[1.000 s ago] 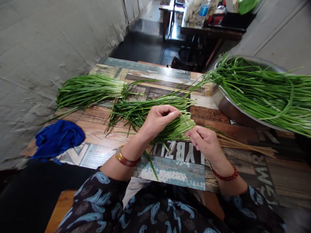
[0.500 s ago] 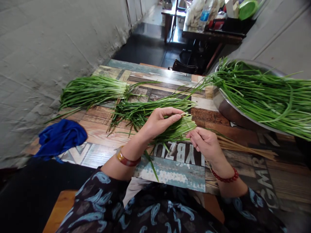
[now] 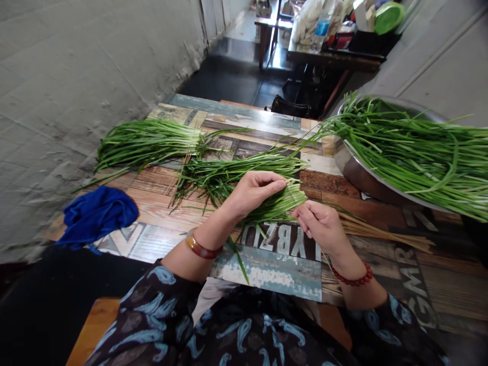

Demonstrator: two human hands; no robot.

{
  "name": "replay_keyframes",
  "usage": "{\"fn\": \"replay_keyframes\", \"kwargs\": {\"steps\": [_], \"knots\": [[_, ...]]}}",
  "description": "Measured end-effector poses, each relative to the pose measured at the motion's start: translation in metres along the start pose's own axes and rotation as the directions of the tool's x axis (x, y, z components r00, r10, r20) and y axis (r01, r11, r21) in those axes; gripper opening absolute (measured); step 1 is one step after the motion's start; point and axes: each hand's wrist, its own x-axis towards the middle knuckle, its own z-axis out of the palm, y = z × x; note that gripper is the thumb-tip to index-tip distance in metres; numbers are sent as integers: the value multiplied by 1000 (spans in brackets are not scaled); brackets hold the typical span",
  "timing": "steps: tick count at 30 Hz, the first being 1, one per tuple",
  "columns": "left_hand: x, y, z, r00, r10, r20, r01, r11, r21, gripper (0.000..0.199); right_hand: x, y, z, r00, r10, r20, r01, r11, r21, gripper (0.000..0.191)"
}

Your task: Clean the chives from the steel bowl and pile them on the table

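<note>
In the middle of the table, my left hand (image 3: 257, 193) is closed over green garlic chives (image 3: 284, 204), with thumb and forefinger pinching near their pale cut ends. My right hand (image 3: 322, 223) is closed just right of those ends, gripping a thin bamboo skewer (image 3: 326, 259) that shows below the palm. Its tip is hidden among fingers and stalks. Behind my left hand lies a loose layer of chives (image 3: 247, 168). More bamboo skewers (image 3: 389, 234) lie in a bundle to the right of my right hand.
A metal basin (image 3: 354, 170) heaped with chives stands at the right. Further left are a chive bundle (image 3: 152, 140), some skewers (image 3: 178, 183) and a blue cloth (image 3: 97, 216). The wall (image 3: 95, 61) borders the left side. A second table (image 3: 335, 58) holding bags and a bottle stands beyond.
My left hand has shifted very slightly downward along with the chive ends. The right hand stays nearly in place, and the view has moved a little.
</note>
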Motion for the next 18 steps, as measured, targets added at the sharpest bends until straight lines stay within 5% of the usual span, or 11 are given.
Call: {"fn": "replay_keyframes", "kwargs": {"steps": [18], "knots": [[7,-8,-5,996,-89,19,88,995,47,29,9,-3,4,992,117,-46,-116,993,38,43]]}}
